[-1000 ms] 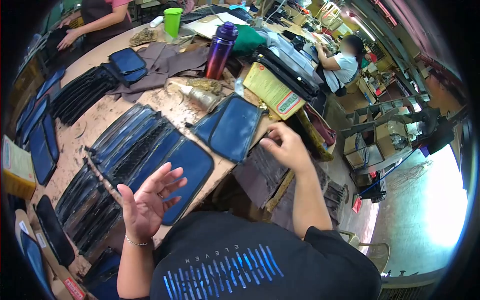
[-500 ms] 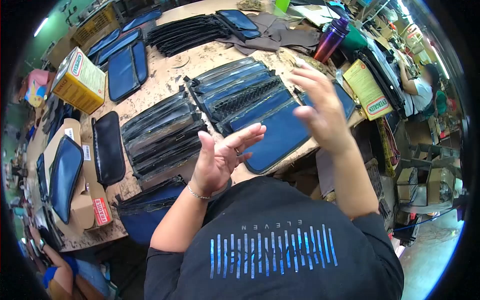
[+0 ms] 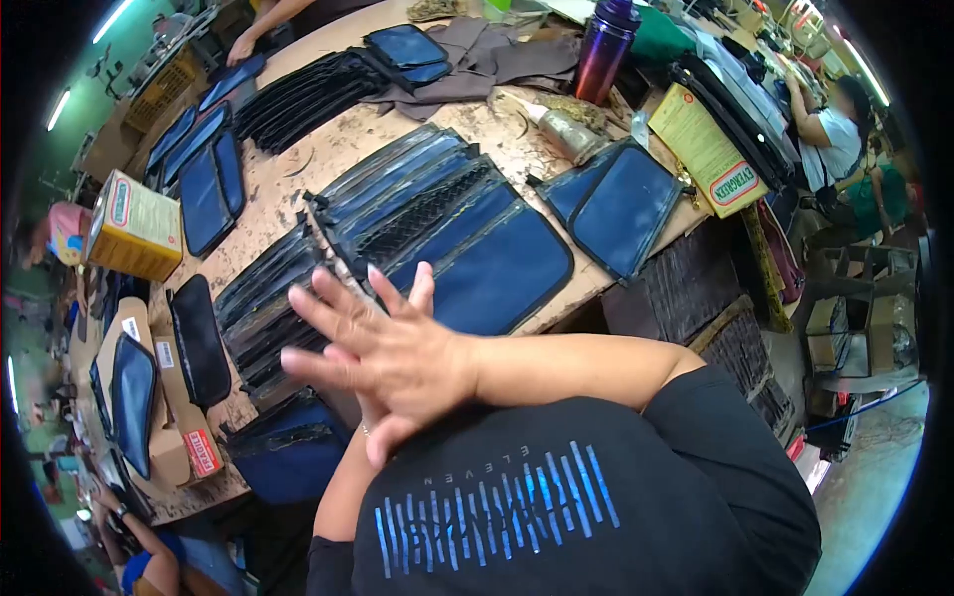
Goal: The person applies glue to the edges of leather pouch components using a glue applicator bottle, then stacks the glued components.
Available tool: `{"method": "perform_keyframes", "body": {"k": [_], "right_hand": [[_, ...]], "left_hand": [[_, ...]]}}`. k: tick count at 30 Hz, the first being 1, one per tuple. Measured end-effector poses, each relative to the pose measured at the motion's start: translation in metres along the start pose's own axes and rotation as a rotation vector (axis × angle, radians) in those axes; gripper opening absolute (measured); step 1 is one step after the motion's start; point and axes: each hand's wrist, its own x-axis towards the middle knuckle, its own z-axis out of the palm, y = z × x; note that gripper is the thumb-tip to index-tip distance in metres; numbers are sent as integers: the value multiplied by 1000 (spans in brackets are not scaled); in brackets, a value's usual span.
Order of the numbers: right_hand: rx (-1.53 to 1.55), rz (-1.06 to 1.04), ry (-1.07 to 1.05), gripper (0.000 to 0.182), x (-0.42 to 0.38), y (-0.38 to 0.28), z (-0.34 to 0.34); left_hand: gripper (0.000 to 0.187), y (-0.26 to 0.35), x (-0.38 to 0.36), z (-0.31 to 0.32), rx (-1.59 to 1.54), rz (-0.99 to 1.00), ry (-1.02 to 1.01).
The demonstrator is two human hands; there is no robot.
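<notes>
Several panels (image 3: 497,263) are lying on the near side of the purple bottle (image 3: 604,58), slanting lengthwise roughly toward it, showing blue faces and black edging; the right hand (image 3: 397,353) is spreading empty, largely hiding the left hand (image 3: 423,286), whose grip cannot be told.

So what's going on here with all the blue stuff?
A person's right hand, fingers spread, is in front of their left hand. The right hand shows nothing in its grip; the left is mostly hidden, so I can't tell if it holds anything. By the hands, blue and black pieces lie in overlapping rows on the table. A purple bottle stands farther back.
</notes>
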Motion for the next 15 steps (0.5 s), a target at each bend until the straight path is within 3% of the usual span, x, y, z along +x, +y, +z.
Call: {"method": "perform_keyframes", "body": {"k": [2,3,4,6,7,10,11,12,14,15], "right_hand": [[-174,247,66,94,-3,40,-15],[-179,260,74,94,-5,39,-16],[-139,222,78,94,-15,37,-22],[-43,116,79,94,-18,28,-19],[-49,133,86,94,-21,36,-23],[-130,399,72,96,-29,82,-40],[-48,444,192,94,-40,96,-45],[-135,446,172,91,-38,93,-45],[-120,214,198,90,-32,63,-36],[-78,743,576,92,-7,46,-4]], "left_hand": [[88,-7,5,11,-96,-43,194],[81,-8,10,-2,50,-93,-233],[81,-21,31,19,44,-126,-259],[80,-35,55,60,-136,576,361],[80,-37,57,64,-137,559,353],[88,-20,50,55,-327,-125,387],[84,-23,47,33,-150,-208,-12],[84,-26,57,38,-146,-214,-18],[83,-32,82,52,110,337,-186],[79,-23,77,59,-20,22,-53]]}}
